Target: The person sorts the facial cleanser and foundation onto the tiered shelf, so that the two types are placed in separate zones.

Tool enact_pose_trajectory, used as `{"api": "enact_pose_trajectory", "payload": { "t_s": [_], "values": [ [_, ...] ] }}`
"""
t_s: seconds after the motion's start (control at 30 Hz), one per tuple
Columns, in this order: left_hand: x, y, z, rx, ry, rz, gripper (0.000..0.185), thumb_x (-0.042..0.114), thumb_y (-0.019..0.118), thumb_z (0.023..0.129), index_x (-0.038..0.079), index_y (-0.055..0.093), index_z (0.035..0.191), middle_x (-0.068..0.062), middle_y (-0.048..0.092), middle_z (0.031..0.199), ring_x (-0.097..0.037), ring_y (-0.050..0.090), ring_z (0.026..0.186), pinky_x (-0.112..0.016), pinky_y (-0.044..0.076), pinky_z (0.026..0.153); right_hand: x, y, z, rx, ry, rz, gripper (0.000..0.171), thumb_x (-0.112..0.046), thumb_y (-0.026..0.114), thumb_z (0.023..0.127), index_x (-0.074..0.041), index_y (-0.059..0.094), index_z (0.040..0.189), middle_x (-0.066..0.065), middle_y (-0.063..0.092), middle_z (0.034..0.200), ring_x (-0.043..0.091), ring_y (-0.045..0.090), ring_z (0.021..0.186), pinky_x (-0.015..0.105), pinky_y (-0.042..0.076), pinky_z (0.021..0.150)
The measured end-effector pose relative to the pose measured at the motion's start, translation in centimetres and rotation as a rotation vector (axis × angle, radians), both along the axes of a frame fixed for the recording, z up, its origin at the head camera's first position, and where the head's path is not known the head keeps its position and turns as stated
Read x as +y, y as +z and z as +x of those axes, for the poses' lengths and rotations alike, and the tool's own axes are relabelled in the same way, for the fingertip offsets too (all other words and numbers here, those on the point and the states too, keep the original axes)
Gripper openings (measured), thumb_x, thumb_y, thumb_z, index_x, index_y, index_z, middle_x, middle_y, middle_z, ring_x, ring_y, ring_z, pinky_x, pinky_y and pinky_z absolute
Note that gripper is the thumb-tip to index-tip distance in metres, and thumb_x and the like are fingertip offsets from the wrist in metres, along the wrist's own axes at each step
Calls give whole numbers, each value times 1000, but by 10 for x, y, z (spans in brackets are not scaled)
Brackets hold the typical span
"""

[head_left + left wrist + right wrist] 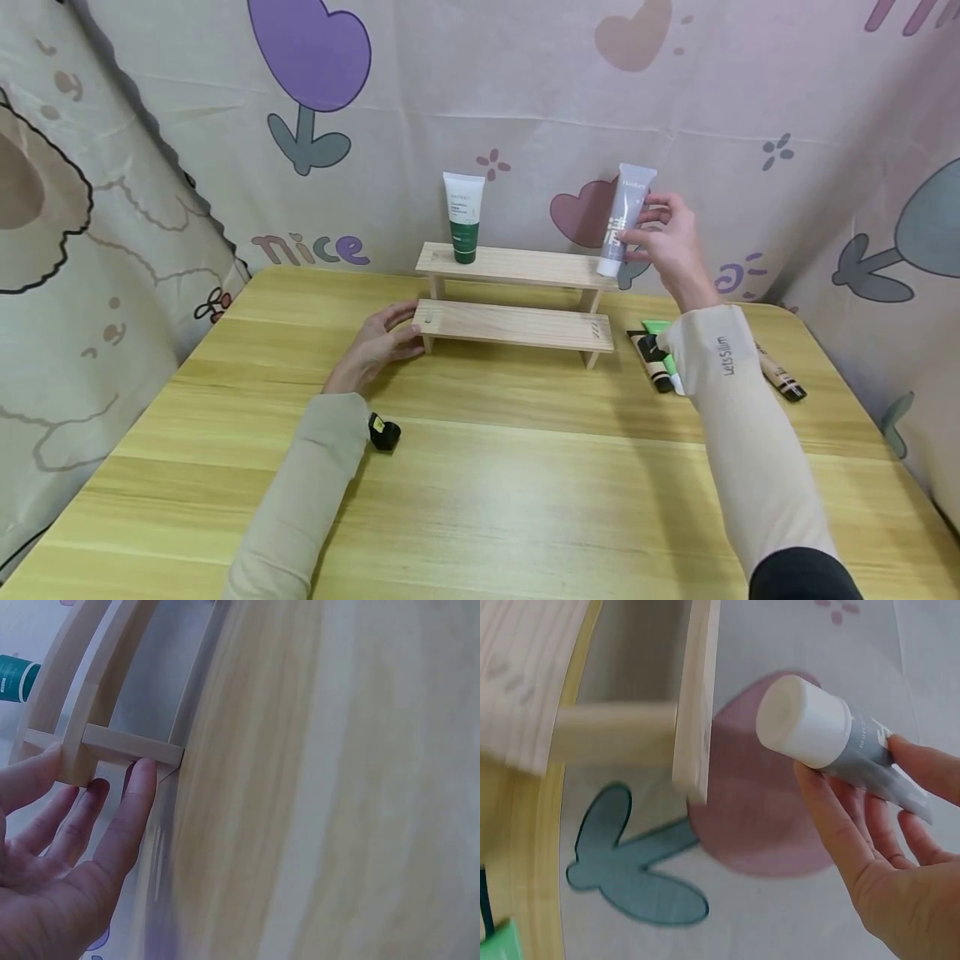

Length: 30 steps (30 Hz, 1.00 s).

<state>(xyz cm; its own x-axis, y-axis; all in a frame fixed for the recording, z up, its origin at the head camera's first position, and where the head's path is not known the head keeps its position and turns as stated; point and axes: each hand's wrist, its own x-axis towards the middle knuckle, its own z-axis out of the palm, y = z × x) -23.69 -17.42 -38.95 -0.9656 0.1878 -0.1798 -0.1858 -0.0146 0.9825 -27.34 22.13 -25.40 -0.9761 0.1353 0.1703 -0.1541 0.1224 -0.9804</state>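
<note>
A two-tier wooden display shelf [517,323] stands toward the back of the table. My left hand [378,343] grips its left end at the lower tier; the left wrist view shows thumb and fingers [139,802] against the board and leg. My right hand [671,242] pinches a greyish-lilac squeeze tube [628,218], tilted with its white cap [802,724] downward, by the right end of the upper tier. In the right wrist view the cap is apart from the board. A white-and-green squeeze tube [464,218] stands cap-down on the upper tier's left end.
Right of the shelf, a black-and-beige tube [651,362] and a green tube [660,327] lie on the wooden table [480,500], partly under my right sleeve. Another beige tube [782,375] lies farther right. A printed curtain [465,92] hangs behind.
</note>
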Motion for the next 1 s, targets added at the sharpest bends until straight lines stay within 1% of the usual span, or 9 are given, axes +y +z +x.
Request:
{"api": "enact_pose_trajectory", "payload": {
  "t_s": [0.1,0.2,0.27,0.37,0.47,0.53,0.73,0.87,1.0],
  "values": [
    [1,0,0,-3,2,2,59,-6,48,104,2,28,158,-19,28,162,-45,44,134,-44,54,101,-14,1,-4,43,-30,54,55,18,67,85,-1,43,131,5,48,106,13,53,93,21,60,70],
    [1,0,-1,-10,5,4,58,-5,49,104,3,29,158,-18,28,162,-44,45,134,-43,54,100,-27,-1,-8,94,-53,96,56,18,70,83,0,45,130,2,52,102,12,53,92,22,55,81],
    [1,0,-1,-9,1,2,59,-5,49,104,3,28,158,-19,27,163,-45,44,134,-43,55,100,-35,-2,-11,123,-56,85,54,19,70,81,0,46,126,1,53,99,12,54,90,22,51,85],
    [0,-1,-1,-6,-2,1,58,-5,48,104,2,28,158,-19,28,162,-45,44,134,-43,55,100,-46,-6,-15,148,-46,47,53,22,70,80,1,47,122,0,53,96,11,55,87,21,54,80],
    [0,-2,-1,-3,-3,2,58,-5,48,104,2,28,158,-19,28,162,-44,44,134,-43,54,100,-56,-10,-19,167,-41,38,53,22,71,79,2,48,122,0,52,95,11,55,84,18,55,75],
    [0,-2,-1,-2,-7,2,58,-4,48,104,2,27,159,-20,27,163,-45,43,135,-43,54,101,-62,-13,-21,178,-40,53,53,22,72,79,3,48,122,1,52,96,12,55,84,19,53,77],
    [1,-2,1,-11,6,8,58,-6,48,104,2,29,158,-18,29,162,-44,45,134,-42,55,99,-77,-22,-25,198,-49,121,53,22,72,78,5,48,122,2,52,100,16,55,91,27,52,90],
    [2,-3,0,-8,2,10,58,-6,49,104,2,29,158,-19,29,162,-44,44,134,-42,55,99,-86,-27,-28,222,-38,137,53,23,71,78,7,49,123,6,53,103,20,55,95,31,53,93],
    [2,-3,0,-3,2,18,58,-5,49,104,1,28,158,-19,28,162,-45,43,135,-41,55,99,-95,-30,-29,229,-19,163,52,22,72,79,7,49,123,9,53,104,23,55,97,30,53,92]
  ]
}}
